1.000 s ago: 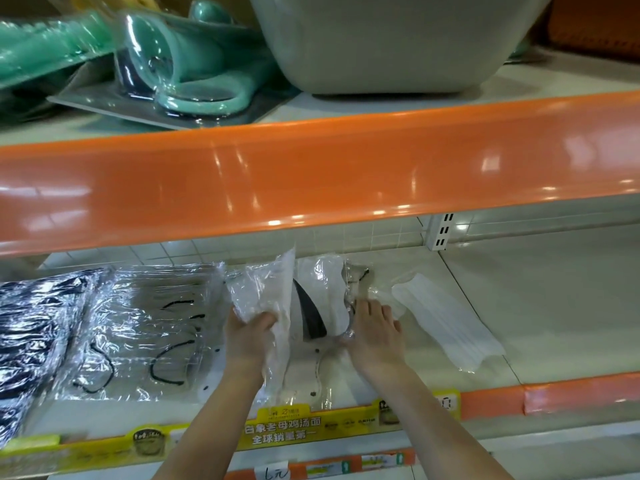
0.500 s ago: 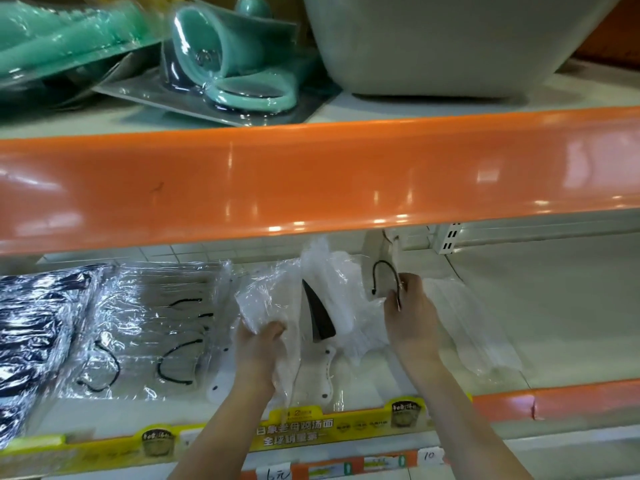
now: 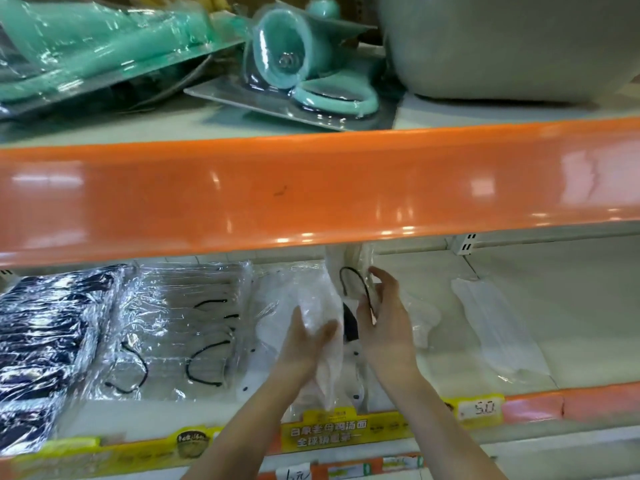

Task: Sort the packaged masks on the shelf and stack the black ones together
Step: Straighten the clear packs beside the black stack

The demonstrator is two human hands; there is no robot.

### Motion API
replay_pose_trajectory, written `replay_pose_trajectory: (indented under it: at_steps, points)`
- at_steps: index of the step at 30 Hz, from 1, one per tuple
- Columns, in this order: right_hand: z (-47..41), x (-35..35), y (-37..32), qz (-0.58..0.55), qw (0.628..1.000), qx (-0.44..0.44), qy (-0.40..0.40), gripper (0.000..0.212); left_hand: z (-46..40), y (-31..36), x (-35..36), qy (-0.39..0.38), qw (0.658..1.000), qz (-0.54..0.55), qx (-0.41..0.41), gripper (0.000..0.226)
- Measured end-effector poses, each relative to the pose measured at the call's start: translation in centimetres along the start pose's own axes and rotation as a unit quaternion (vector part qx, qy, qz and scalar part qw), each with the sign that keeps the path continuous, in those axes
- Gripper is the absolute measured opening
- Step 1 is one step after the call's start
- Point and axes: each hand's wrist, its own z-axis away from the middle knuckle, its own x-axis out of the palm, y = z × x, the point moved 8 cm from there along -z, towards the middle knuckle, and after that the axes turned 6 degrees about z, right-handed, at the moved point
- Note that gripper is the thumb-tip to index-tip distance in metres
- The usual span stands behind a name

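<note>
Since a second ago both my hands have come up off the shelf deck: the white packet I was pressing down on the right is now lifted, upper end tucked under the orange shelf lip (image 3: 311,195).

Left hand (image 3: 304,337): fingers and thumb curled round a clear-wrapped white mask pack (image 3: 311,306), holding it upright-ish, tilted. Right hand (image 3: 384,317): fingers curled round a second packaged mask with a black ear loop (image 3: 353,282), thumb on the near side. Between the two packs a black mask (image 3: 349,323) shows as a dark wedge, partly hidden; can't tell which hand carries it.

Black stack (image 3: 52,341): far left of the lower shelf (image 3: 554,306), glossy wrap, well apart from my hands. Just beside it, a pile of clear-bagged masks with black loops (image 3: 180,327). Loose white mask packet (image 3: 495,327) lies flat to the right of my right hand, not touching.

Upper shelf: teal packaged items (image 3: 294,64), grey tub (image 3: 502,46). Yellow price strip (image 3: 325,431) on the front edge.
</note>
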Motion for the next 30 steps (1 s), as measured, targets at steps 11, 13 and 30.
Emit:
replay_pose_trajectory:
  at_steps: [11, 13, 30]
  points:
    - [1.5, 3.2, -6.1, 0.088, 0.987, -0.089, -0.104, 0.062, 0.7, 1.7, -1.8, -0.113, 0.987, 0.027, 0.109, 0.036]
    - [1.5, 4.4, -6.3, 0.100, 0.981, -0.098, -0.135, 0.062, 0.2, 1.6, -3.6, -0.099, 0.984, 0.111, 0.103, 0.042]
    - [3.9, 7.8, -11.3, 0.183, 0.959, -0.212, 0.045, 0.037, 0.8, 1.2, -18.1, 0.224, 0.896, 0.378, 0.070, 0.019]
